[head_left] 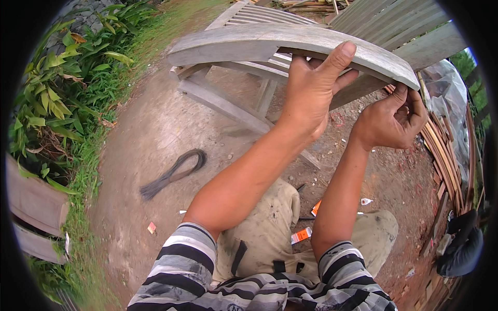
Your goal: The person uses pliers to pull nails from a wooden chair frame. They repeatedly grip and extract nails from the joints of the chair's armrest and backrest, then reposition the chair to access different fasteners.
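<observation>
A weathered grey wooden armrest [233, 39] curves across the top of the view, part of a slatted wooden chair [223, 103]. My left hand [311, 96] grips it around the middle, its thumb up against the near edge and its fingers reaching underneath. At the armrest's right end, my right hand [390, 119] is closed, with thumb and forefinger pinched against the underside and the other fingers curled in. Whatever lies between those fingertips is hidden.
A looped bundle of dark wire or cord [176, 173] lies on the dirt. Orange-and-white boxes [302, 236] and a small white bottle tip [366, 201] lie near my knees. Wood strips [441, 155] and clear plastic sheeting [446, 93] are at the right, leafy plants [57, 98] at the left.
</observation>
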